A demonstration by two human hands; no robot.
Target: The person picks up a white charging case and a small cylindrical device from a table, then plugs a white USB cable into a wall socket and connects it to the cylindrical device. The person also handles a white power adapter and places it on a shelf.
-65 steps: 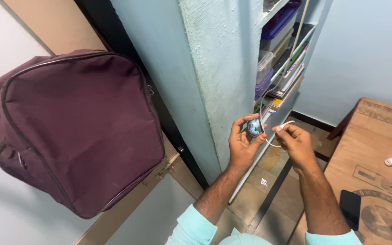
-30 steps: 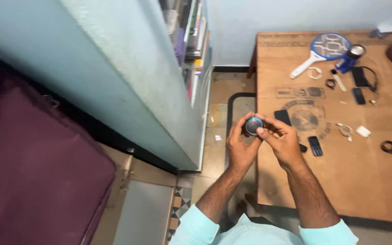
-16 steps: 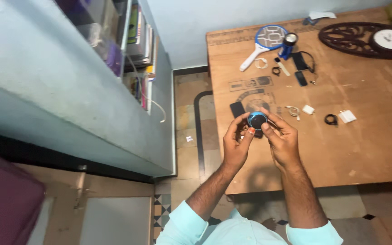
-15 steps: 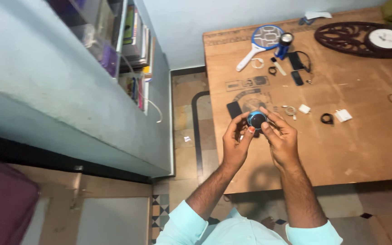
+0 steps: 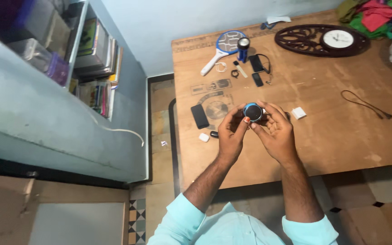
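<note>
A small round blue speaker with a black top (image 5: 252,111) is held above the wooden table (image 5: 341,136) between both hands. My left hand (image 5: 231,133) grips its left side with thumb and fingers. My right hand (image 5: 272,131) cups its right side, fingertips touching the rim. A black phone (image 5: 199,116) lies on the table just left of my left hand. A small white earbud case (image 5: 203,137) and a small black object (image 5: 213,134) lie close to my left wrist.
A racket-shaped bug swatter (image 5: 221,49), a torch (image 5: 243,48), small cables and a dark phone (image 5: 257,79) lie at the table's far side. A round wall clock in a dark frame (image 5: 323,40), a black cord (image 5: 364,104), a white adapter (image 5: 298,113) and clothes (image 5: 377,13). Wall shelves with books (image 5: 94,59) stand left, a white cable (image 5: 119,131) hanging.
The white cable is off the speaker and hangs by the shelf. The view swung from the shelf and maroon bag to the table. Both hands still hold the speaker.
</note>
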